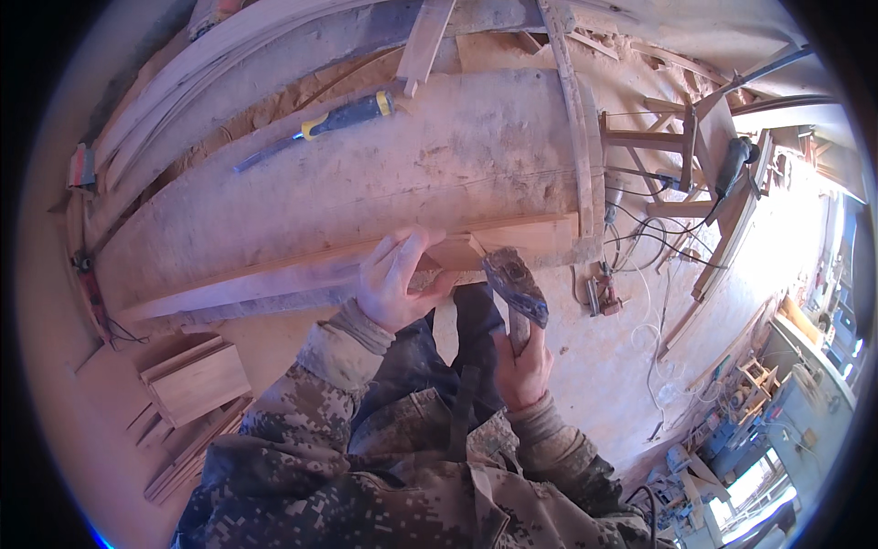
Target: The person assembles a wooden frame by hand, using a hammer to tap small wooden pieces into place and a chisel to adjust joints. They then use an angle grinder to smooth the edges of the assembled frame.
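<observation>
My right hand (524, 369) is wrapped round the wooden handle of a hammer (514, 284), its dark, worn head raised beside the near edge of the workbench (384, 174). My left hand (395, 280) is closed on a small wooden piece (459, 251), fingers above and thumb below. That piece lies against a long, pale wooden strip (247, 280) running along the bench's near edge. The hammer head hangs just right of the small piece; from this angle I cannot tell whether they touch. Farther back on the bench lies a chisel (347, 116) with a yellow and black handle.
Long boards (229, 64) lie beyond the bench, and a narrow batten (572, 119) crosses its right end. Stacked wooden panels (197, 377) are at lower left. On the right stand a wooden frame (672, 146), a corded power tool (734, 166) and loose cables (645, 242).
</observation>
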Demonstrator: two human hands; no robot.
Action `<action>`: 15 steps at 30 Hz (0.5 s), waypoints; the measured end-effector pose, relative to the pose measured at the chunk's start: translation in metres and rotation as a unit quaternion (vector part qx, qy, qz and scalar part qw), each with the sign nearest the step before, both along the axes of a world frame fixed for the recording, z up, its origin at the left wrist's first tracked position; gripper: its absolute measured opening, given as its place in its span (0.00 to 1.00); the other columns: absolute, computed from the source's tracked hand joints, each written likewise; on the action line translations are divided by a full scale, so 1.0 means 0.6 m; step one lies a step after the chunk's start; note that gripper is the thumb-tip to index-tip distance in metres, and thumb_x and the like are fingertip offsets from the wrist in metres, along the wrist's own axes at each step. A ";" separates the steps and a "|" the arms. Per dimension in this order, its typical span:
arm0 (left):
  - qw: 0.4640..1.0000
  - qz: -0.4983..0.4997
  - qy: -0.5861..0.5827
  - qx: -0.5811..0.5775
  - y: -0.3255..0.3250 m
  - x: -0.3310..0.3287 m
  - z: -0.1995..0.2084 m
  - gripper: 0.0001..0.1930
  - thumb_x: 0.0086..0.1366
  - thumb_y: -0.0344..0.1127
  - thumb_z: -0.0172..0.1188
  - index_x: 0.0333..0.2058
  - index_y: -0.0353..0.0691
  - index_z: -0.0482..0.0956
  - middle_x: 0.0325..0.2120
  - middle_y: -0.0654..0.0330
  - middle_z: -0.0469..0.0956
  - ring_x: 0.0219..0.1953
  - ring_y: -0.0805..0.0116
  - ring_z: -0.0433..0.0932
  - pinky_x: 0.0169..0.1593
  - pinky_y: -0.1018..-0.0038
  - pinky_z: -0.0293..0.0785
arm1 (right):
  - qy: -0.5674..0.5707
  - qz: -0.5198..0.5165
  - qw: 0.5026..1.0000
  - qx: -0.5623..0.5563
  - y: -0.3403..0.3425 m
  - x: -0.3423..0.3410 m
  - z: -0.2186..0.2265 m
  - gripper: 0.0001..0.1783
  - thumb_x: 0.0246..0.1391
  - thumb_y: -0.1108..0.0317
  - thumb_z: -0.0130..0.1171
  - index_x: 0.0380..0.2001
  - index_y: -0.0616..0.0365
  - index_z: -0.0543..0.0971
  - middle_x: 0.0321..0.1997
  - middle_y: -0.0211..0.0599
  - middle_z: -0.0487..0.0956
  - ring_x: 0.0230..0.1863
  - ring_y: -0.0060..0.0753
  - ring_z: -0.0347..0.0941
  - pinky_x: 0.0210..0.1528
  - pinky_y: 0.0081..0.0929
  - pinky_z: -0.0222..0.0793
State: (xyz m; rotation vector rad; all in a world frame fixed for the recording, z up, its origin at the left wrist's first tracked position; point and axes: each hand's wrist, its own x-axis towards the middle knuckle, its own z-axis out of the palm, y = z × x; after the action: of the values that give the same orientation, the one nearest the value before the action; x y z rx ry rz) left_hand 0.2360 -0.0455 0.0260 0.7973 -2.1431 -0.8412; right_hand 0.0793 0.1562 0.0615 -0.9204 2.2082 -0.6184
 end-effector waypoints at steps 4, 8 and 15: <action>1.000 0.002 -0.007 -0.008 0.003 0.000 0.003 0.35 0.50 0.27 0.79 0.58 0.32 0.74 0.47 0.51 0.84 0.46 0.49 0.84 0.47 0.60 0.84 | 0.003 -0.010 0.998 -0.058 -0.015 0.006 0.007 0.18 0.58 0.66 0.70 0.45 0.63 0.75 0.33 0.55 0.83 0.33 0.64 0.81 0.34 0.52 0.75; 1.000 0.013 -0.010 -0.019 0.003 -0.001 0.002 0.34 0.51 0.28 0.79 0.56 0.33 0.75 0.46 0.52 0.84 0.45 0.49 0.84 0.46 0.60 0.84 | 0.044 0.021 0.999 -0.013 -0.036 0.003 0.019 0.17 0.58 0.66 0.70 0.42 0.61 0.74 0.31 0.53 0.82 0.32 0.63 0.81 0.33 0.52 0.74; 1.000 0.012 -0.012 -0.013 0.004 0.002 -0.003 0.32 0.51 0.30 0.79 0.55 0.33 0.77 0.45 0.51 0.83 0.45 0.49 0.83 0.46 0.60 0.84 | 0.039 0.000 0.996 -0.078 -0.047 0.002 0.023 0.16 0.60 0.65 0.68 0.44 0.61 0.74 0.29 0.55 0.81 0.31 0.65 0.80 0.33 0.53 0.74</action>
State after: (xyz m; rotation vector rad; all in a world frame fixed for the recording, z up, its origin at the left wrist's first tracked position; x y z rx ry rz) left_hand 0.2374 -0.0430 0.0245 0.8217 -2.1562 -0.7952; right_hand 0.0806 0.1282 0.0751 -1.0400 2.2523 -0.7767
